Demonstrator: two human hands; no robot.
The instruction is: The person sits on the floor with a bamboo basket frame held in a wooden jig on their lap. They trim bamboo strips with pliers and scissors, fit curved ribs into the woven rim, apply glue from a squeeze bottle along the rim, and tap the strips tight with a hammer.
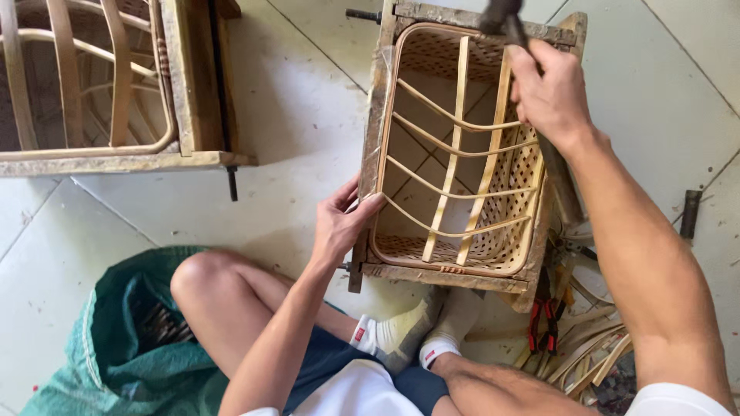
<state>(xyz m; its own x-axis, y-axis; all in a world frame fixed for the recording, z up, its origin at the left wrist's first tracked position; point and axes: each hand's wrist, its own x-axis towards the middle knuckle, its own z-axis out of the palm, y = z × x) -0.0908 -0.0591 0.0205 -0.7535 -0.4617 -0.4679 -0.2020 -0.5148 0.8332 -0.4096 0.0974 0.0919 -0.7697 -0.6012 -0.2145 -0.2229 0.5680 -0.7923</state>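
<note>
Person seated on the tiled floor (293, 115), legs crossed, a woven rattan basket (455, 154) clamped inside a rough wooden frame (370, 139) just ahead of the knees. Basket lies tilted, open mouth toward the camera, long axis running away from the person; thin cane strips cross its opening both ways. Left hand (339, 227) grips the near-left edge of the wooden frame, fingers curled over the rim and touching the basket's lip, thumb outside. Right hand (551, 92) is closed round the handle of a hammer (501, 15), held at the far-right corner of the basket; hammer head is up at the top edge of view, partly cut off, directly above the far rim. So the basket lies between the two hands, left hand at its near end, right hand at its far end and nearer to the upright cane strips. A second wooden frame with cane ribs (100, 85) stands well apart at upper left. Green sack (123, 347) beside the left knee. Red-handled pliers (543, 316) and loose cane strips (593, 354) lie on the floor under the right forearm.
</note>
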